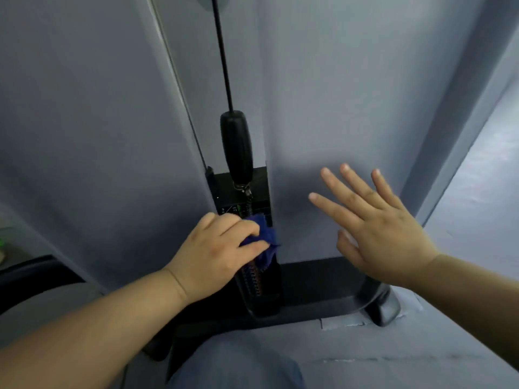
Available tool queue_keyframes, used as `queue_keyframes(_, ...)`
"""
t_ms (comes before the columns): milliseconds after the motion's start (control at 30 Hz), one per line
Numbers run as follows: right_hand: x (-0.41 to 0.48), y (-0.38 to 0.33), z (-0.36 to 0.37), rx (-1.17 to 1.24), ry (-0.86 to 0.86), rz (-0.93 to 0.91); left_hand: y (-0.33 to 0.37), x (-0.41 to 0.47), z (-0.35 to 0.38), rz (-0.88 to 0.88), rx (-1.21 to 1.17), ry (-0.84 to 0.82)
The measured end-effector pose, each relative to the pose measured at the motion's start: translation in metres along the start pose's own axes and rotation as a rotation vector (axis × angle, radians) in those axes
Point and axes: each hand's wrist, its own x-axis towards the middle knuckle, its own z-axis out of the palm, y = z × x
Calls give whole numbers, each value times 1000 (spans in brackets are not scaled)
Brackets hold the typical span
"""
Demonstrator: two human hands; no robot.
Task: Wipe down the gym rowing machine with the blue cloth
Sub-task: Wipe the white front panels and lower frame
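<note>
Smooth grey casing of the gym rowing machine (337, 94) fills most of the frame, rising toward the top edge, with pale grey floor (477, 220) showing at the right edge. A thin black cable (222, 51) runs down from the top centre to a black oblong rubber stopper (237, 144), which hangs over a narrow black recess (261, 186) in the middle of the casing.

Just below centre, the left hand (213, 251) holds a crumpled blue cloth (266, 240) against that recess. Its fingers (241, 228) are curled and clamped on the fabric, and a corner of the cloth hangs free over a coiled black chain (254, 279).

Right of centre, the right hand (376, 237) is held flat, its fingers (334, 209) straight and spread apart before the grey casing; whether they touch it cannot be told. Below both hands lies the machine's black base bar (323, 290). At the bottom centre a knee in blue fabric (236, 366) shows.
</note>
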Motion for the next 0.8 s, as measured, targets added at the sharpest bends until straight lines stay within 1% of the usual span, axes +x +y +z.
queue_keyframes(67,-9,-1,-5,94,26,41,9,42,-23,-46,-40,105)
queue_keyframes(167,-17,-10,-8,265,88,104,28,85,-39,-118,-147,167)
queue_keyframes(267,-18,-14,-20,521,117,126,42,108,-34,-144,-323,225)
queue_keyframes(367,-22,-12,-23,818,64,173,51,105,-17,-210,-386,291)
queue_keyframes(433,-22,-10,-23,1095,20,310,59,95,-5,-253,-459,302)
queue_keyframes(500,-16,-6,-26,1455,57,530,70,87,8,-247,-519,263)
queue_keyframes(533,-13,-7,-30,1548,71,592,76,85,14,-223,-525,238)
queue_keyframes(600,-9,-11,-36,1564,141,585,82,87,17,-163,-530,221)
queue_keyframes(633,-8,-12,-37,1509,182,589,79,91,15,-148,-525,233)
queue_keyframes(667,-8,-12,-42,1377,239,578,73,94,12,-150,-507,253)
queue_keyframes(767,2,-8,-33,758,414,475,44,88,8,-253,-359,305)
queue_keyframes(800,3,-6,-27,631,448,427,35,82,11,-288,-283,295)
